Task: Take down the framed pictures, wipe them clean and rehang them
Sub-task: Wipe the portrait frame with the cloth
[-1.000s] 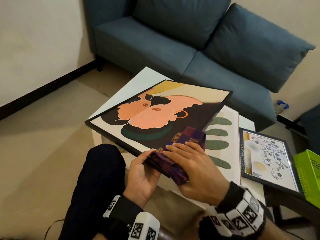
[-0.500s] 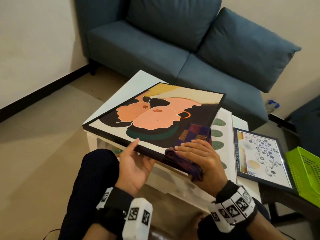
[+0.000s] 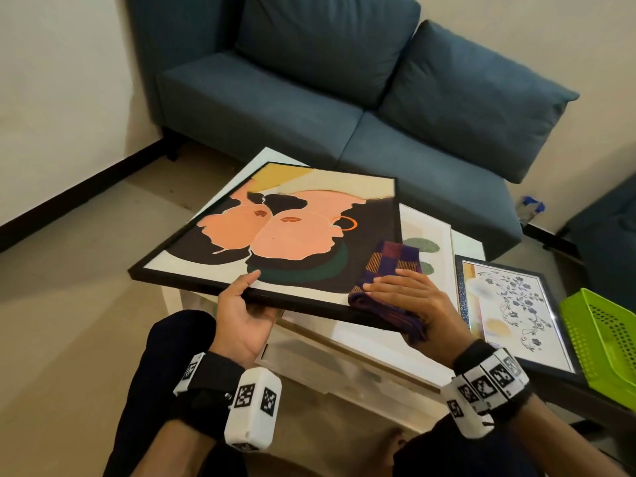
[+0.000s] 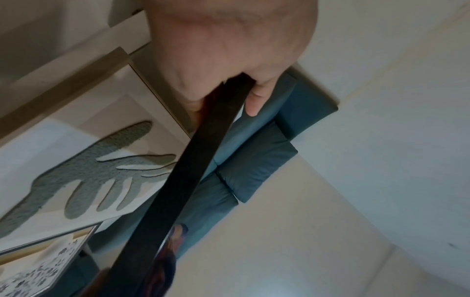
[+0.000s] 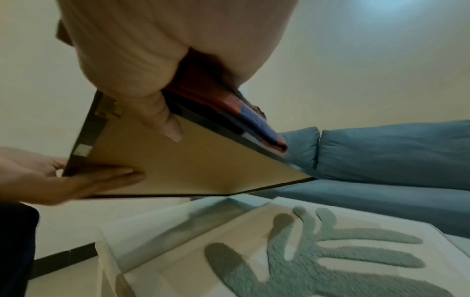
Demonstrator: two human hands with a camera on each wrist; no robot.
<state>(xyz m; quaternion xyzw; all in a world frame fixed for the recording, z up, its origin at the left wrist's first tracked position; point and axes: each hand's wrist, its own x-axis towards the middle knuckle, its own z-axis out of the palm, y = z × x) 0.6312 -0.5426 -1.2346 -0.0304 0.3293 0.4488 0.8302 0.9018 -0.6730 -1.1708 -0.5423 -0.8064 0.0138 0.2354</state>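
A black-framed picture (image 3: 282, 235) of peach faces is held tilted above the white table (image 3: 347, 370). My left hand (image 3: 246, 297) grips its near edge, thumb on the glass and fingers (image 5: 101, 176) flat under the brown backing board (image 5: 198, 160). My right hand (image 3: 406, 297) pinches a folded purple checked cloth (image 3: 389, 266) onto the near right corner, its fingers on top and its thumb (image 5: 162, 120) beneath the backing. In the left wrist view the frame's black edge (image 4: 178, 180) runs out from my left hand (image 4: 229, 84).
Under the raised picture lies a white-framed green leaf picture (image 3: 425, 235). To its right lies a floral picture (image 3: 509, 304), then a green basket (image 3: 605, 342). A blue sofa (image 3: 309, 98) stands behind the table, and my knee (image 3: 165, 356) is at its near left.
My left hand left the cloth and took the frame's near edge. The picture rose off the table and turned. My right hand stayed on the cloth at the near right corner.
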